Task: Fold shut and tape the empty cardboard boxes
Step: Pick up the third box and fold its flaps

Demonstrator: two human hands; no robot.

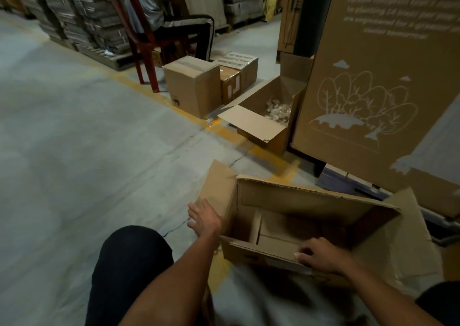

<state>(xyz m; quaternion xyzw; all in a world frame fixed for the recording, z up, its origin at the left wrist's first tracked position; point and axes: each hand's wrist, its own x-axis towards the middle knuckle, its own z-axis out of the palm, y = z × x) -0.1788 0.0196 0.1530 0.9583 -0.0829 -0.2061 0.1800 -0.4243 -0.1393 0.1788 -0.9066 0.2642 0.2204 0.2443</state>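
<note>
An open brown cardboard box [298, 199] sits on the floor right in front of me, its flaps spread out and its inside holding only folded cardboard. My left hand [205, 217] rests with spread fingers on the left flap [216, 184], which stands outward. My right hand [321, 253] grips the near flap at the box's front rim, fingers curled over its edge. No tape is in sight.
Further off stand a taped box [193, 84], smaller boxes behind it, and an open box with plastic scraps [271, 111]. A tall printed carton [388, 77] rises at the right. A person sits on a red chair [146, 39] before stacked flat cardboard. Grey floor lies to the left.
</note>
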